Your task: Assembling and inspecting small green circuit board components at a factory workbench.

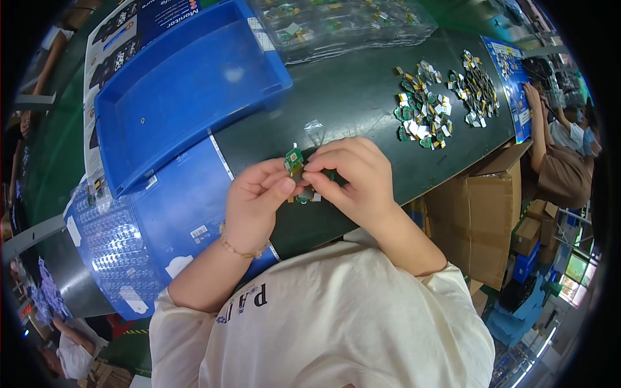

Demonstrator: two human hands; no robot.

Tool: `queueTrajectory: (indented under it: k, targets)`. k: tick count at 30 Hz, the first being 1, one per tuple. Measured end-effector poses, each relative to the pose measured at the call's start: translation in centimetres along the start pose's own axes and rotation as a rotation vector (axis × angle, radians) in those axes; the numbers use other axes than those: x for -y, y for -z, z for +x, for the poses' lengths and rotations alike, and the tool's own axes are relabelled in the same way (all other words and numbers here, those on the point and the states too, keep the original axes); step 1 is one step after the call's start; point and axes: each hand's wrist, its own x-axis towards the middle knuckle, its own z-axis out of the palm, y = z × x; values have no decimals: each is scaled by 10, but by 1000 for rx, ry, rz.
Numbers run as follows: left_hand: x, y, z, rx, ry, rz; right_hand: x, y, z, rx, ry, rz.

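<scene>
Over the dark green tabletop, a small green circuit board (294,157) with a yellowish flat strip at its lower end is held upright between my hands. My left hand (257,194) is closed, its thumb and fingers pinching the board's lower part. Thumb and forefinger of my right hand (357,174) are closed together at the board's right edge, by the strip. Exactly what the right fingertips grip is partly hidden. Just below my fingers, a few more small boards (307,196) lie on the table, partly covered by the hands. A small clear plastic piece (314,129) lies beyond them.
A blue tray (194,77) stands at left, near a clear blister tray (119,239). Clear trays of boards (343,32) sit at the back. Two piles of small boards (424,110) lie at right. A cardboard box (475,220) adjoins the table; a co-worker (563,161) sits beyond.
</scene>
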Motion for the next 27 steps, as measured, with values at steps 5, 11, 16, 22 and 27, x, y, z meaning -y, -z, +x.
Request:
queueTrajectory:
  k: [5, 11, 16, 22, 27]
  targets:
    - [1, -1, -1, -41, -36, 102, -2, 0, 1, 2, 47, -90]
    - [3, -3, -1, -54, -70, 114, -2, 1, 1, -9, 53, -107]
    - [7, 0, -3, -90, -70, 194, -4, 2, 4, 30, 78, -72]
    - [4, -2, 0, -105, -77, 233, -3, -1, 8, 143, 29, -100]
    - [1, -2, 4, -88, -14, 26, 2, -5, -1, 120, 56, -48]
